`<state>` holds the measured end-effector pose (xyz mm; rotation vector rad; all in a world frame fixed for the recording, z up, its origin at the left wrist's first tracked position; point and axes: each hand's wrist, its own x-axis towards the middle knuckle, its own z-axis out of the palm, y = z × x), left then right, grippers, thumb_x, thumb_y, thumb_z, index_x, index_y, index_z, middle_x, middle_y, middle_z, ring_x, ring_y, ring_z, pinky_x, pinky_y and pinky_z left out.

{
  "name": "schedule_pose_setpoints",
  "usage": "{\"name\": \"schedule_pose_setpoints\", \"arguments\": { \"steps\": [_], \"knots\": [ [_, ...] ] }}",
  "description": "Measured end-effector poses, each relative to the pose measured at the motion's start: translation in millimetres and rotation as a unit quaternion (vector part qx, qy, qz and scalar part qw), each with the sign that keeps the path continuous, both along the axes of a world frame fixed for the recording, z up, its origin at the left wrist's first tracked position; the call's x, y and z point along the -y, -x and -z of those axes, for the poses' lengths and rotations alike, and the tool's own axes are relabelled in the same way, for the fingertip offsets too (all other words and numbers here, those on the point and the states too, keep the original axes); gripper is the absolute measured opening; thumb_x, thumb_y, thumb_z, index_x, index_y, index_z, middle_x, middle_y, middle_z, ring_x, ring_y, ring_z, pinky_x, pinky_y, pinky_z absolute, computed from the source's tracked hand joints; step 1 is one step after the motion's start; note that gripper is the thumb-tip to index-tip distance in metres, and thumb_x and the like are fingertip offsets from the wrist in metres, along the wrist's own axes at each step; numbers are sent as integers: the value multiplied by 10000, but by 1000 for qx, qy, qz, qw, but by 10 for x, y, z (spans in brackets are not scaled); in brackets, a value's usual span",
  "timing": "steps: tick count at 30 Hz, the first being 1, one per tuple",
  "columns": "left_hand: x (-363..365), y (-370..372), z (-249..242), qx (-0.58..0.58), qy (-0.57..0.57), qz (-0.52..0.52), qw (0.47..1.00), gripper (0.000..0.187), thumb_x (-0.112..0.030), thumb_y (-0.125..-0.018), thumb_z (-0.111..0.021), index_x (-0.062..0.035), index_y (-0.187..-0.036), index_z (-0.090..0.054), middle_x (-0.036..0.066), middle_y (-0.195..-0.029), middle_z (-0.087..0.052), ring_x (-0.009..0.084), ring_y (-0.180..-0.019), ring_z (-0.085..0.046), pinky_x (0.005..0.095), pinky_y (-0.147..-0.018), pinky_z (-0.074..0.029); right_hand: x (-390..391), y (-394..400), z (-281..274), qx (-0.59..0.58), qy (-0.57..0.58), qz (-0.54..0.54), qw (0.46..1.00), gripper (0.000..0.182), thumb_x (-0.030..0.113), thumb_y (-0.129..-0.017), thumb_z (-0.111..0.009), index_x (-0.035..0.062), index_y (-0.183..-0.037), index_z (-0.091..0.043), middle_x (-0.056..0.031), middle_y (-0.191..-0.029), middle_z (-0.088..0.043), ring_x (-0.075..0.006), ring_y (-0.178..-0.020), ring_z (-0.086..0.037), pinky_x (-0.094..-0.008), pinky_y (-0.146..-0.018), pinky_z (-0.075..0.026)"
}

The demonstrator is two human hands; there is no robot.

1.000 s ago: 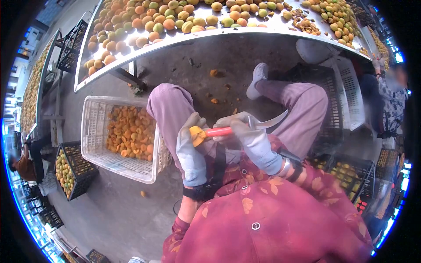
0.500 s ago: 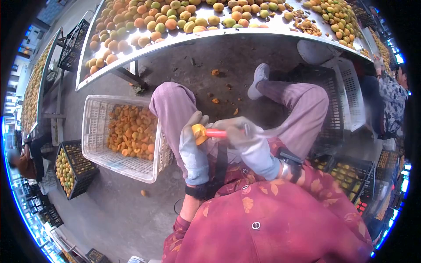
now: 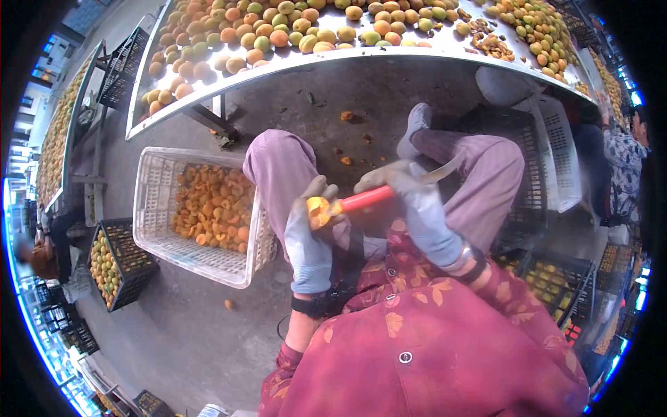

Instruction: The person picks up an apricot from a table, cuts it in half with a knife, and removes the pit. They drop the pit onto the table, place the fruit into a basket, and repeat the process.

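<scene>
Several fingers of the gloved left hand [image 3: 309, 240] curl around a cut apricot [image 3: 319, 211], hiding its underside. The gloved right hand [image 3: 417, 198] is closed on a red-handled tool [image 3: 368, 199] whose tip, at the fruit, is hard to make out; a blurred blade [image 3: 445, 169] juts past that hand. On the left, a leg [image 3: 278, 160] partly hides a white crate [image 3: 151, 208] of apricot pieces [image 3: 212, 205]. Beyond, a fruit-laden table [image 3: 445, 46] runs out of view.
</scene>
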<state>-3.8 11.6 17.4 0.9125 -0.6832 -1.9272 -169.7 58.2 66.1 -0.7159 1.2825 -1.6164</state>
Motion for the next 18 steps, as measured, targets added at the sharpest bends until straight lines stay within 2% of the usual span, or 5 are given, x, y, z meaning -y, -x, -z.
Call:
{"name": "schedule_pose_setpoints", "arguments": {
  "steps": [3, 6, 9, 12, 18],
  "knots": [
    [17, 3, 18, -69, -40, 11, 997, 554, -375, -1006, -394, 76, -1321, -465, 180, -1202, -583, 220, -1057, -588, 319, -910, -474, 4, 88, -329, -213, -33, -25, 976, 129, 163, -877, -604, 44, -880, -653, -101, -835, -675, -236, -693, -671, -287, -622, -540],
    [-5, 123, -151, -23, -19, 3, 1000, 526, -344, -1015, -385, 71, -1328, -460, 169, -1203, -592, 237, -1116, -562, 343, -996, -433, 71, -3, -406, -576, 32, -54, 815, 121, 236, -806, -646, 119, -837, -656, -109, -777, -647, -285, -640, -648, -382, -581, -513],
    [12, 114, 21, -57, -10, 29, 998, 550, -365, -1005, -405, 48, -1368, -417, 169, -1238, -578, 257, -1111, -563, 367, -1014, -423, 128, -228, -217, -639, 14, -175, 748, 196, 292, -878, -567, 142, -990, -625, -86, -667, -618, -263, -567, -627, -403, -509, -484],
    [51, 107, 25, -35, -31, 28, 999, 602, -421, -987, -446, 31, -1382, -396, 172, -1247, -565, 254, -1084, -573, 375, -982, -456, 140, -326, 134, -646, 85, -97, 752, 192, 310, -870, -587, 147, -964, -623, -56, -644, -615, -230, -549, -635, -384, -470, -477],
    [134, 209, -181, -53, -32, 33, 998, 507, -333, -975, -457, 62, -1290, -487, 145, -1150, -601, 205, -997, -588, 322, -906, -474, 158, -270, 93, -509, 22, -109, 853, 169, 303, -861, -612, 162, -942, -658, -66, -721, -660, -279, -628, -658, -392, -532, -506]
  ]
}}
